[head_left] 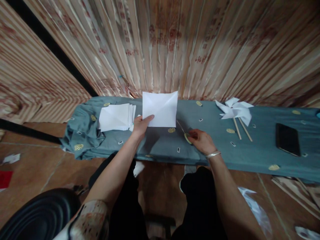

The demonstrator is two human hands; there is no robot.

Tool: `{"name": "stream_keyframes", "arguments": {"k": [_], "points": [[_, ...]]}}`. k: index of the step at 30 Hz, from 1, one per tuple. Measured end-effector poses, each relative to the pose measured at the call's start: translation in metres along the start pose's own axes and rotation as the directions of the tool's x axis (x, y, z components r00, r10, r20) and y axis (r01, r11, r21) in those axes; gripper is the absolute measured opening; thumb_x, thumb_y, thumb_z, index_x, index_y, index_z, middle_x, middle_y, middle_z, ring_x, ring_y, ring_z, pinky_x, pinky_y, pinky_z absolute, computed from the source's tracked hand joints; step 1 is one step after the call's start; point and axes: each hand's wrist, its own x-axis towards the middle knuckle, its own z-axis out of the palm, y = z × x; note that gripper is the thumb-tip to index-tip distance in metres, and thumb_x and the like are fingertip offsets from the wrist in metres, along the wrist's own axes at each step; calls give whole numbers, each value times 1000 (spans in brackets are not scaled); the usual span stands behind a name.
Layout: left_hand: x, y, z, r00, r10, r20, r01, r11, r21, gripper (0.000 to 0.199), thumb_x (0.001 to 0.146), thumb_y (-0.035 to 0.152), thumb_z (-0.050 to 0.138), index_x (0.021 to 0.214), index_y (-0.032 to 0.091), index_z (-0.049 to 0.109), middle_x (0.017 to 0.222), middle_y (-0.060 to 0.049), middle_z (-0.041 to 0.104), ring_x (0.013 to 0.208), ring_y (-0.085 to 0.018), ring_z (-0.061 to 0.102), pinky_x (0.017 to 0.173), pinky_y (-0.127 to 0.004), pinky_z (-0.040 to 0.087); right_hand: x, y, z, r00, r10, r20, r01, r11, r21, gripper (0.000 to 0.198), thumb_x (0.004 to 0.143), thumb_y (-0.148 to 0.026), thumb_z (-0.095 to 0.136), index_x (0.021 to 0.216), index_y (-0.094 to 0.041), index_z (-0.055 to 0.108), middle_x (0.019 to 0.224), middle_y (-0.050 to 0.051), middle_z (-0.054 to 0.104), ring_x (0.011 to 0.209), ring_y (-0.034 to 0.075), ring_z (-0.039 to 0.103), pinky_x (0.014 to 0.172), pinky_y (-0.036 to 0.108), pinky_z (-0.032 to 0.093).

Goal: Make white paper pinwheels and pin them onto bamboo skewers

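Note:
A square sheet of white paper (160, 107) with faint diagonal creases is held up over the table. My left hand (142, 125) grips its lower left corner, thumb on the front. To the right, my right hand (200, 139) is closed around the yellow-green handle of scissors (187, 137). Their thin blades point up and left, close to the sheet's lower right corner. Left of my left hand lies a stack of white paper sheets (115, 116), slightly fanned. White paper pinwheels (235, 109) on wooden sticks lie right of my right hand.
A blue-green cloth with yellow prints covers the long narrow table (200, 116). A black phone or tablet (287, 139) lies at its right. Behind stands a pleated, patterned curtain (170, 43). A round black stool (40, 215) is at lower left, and clear plastic (256, 208) lies on the floor.

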Motion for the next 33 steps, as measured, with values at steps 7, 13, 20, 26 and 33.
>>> {"name": "stream_keyframes", "arguments": {"k": [7, 13, 20, 26, 33], "points": [[1, 2, -4, 998, 58, -23, -58, 998, 2, 30, 45, 31, 85, 65, 13, 73, 63, -1, 71, 55, -12, 59, 59, -25, 47, 0, -6, 6, 966, 68, 249, -229, 671, 706, 37, 64, -29, 81, 96, -17, 66, 71, 3, 74, 52, 12, 61, 41, 19, 39], [1, 10, -18, 988, 154, -6, -153, 984, 97, 24, 51, 28, 79, 71, 16, 76, 65, 2, 71, 58, -12, 58, 60, -24, 44, -2, -25, 26, 942, 35, 333, -329, 294, 897, 42, 55, -28, 90, 90, -20, 67, 73, 2, 75, 59, 14, 67, 41, 17, 42], [3, 27, -34, 973, 227, -46, -215, 959, 184, 22, 47, 28, 81, 65, 16, 75, 63, 1, 69, 60, -13, 58, 60, -24, 44, -14, -36, 41, 930, -133, 343, -335, 81, 939, 28, 63, -27, 86, 87, -23, 74, 85, 3, 75, 77, 13, 69, 66, 20, 55], [4, 36, -53, 961, 250, -121, -212, 942, 260, 18, 49, 25, 82, 62, 15, 74, 58, 2, 65, 56, -10, 53, 56, -22, 40, -26, -51, 41, 922, -156, 355, -350, 58, 935, 36, 65, -42, 86, 92, -21, 74, 77, 1, 68, 65, 9, 59, 48, 16, 44], [6, 38, -64, 978, 117, -176, -98, 989, 112, 26, 46, 32, 83, 59, 14, 69, 51, 3, 58, 45, -7, 44, 43, -20, 32, -32, -63, 45, 913, -151, 378, -360, 136, 923, 40, 62, -44, 87, 92, -22, 73, 74, 3, 67, 58, 9, 54, 36, 15, 23]]}}
